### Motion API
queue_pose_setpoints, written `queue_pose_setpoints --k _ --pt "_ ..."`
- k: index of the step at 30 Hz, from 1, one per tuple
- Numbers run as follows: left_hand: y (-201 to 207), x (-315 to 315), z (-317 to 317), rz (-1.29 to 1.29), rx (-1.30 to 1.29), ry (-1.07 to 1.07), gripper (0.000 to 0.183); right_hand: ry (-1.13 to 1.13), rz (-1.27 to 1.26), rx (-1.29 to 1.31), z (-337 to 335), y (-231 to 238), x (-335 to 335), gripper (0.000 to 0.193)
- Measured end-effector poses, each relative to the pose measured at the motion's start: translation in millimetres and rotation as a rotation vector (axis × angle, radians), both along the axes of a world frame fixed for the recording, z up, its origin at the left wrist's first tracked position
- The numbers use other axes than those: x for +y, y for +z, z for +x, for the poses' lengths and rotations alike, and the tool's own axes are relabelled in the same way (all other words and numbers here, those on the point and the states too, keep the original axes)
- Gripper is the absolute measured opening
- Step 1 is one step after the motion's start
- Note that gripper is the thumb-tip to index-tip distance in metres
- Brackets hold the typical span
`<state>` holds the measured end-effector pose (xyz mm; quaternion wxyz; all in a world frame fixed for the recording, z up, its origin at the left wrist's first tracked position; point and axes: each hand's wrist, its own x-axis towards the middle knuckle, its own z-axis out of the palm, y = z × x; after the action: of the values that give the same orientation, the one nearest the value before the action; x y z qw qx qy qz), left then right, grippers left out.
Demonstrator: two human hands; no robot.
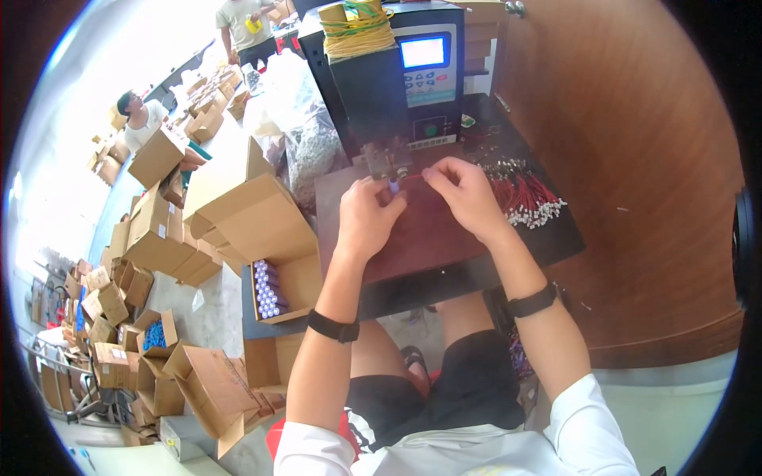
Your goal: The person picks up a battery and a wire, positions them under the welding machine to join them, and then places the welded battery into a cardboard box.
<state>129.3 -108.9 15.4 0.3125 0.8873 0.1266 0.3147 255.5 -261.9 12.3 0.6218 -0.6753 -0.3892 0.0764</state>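
Observation:
My left hand (365, 216) pinches a small purple cylindrical battery cell (394, 186) at the welding head (387, 159) of a bench machine. Most of the cell is hidden by my thumb and fingers. My right hand (470, 200) closes thumb and forefinger on a thin red wire (415, 177), which stretches left toward the top of the cell. Whether the wire touches the cell is too small to tell. Beside my right hand lies a pile of red wire leads (528, 192) with white connectors. The machine's control panel (432, 79) has a lit screen.
Left of the dark worktable (413, 254), an open cardboard box (298, 282) holds several purple cells (268, 289). A coil of yellow-green wire (357, 36) sits on the machine. Clear bags (309, 151) and cartons fill the left. Two people are farther back. A brown wooden panel (635, 182) bounds the right.

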Motion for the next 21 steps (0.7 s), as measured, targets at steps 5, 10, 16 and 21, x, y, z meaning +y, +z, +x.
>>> queue_pose_setpoints --k 5,10,16,21 --pt "-1.2 0.9 0.8 0.001 0.009 0.008 0.030 0.017 0.017 0.013 -1.1 0.2 0.8 0.026" --pt "-0.3 1.2 -0.7 0.017 0.024 0.006 0.030 0.037 -0.016 0.066 -1.8 2.4 -1.0 0.023" --pt "5.3 -7.1 -3.2 -0.019 0.029 -0.044 0.022 0.054 -0.027 0.040 -2.0 8.5 -16.6 0.020" --pt "-0.6 -0.8 -12.9 -0.179 0.012 -0.130 0.031 -0.035 -0.044 0.080 -15.2 37.4 -94.2 0.014"
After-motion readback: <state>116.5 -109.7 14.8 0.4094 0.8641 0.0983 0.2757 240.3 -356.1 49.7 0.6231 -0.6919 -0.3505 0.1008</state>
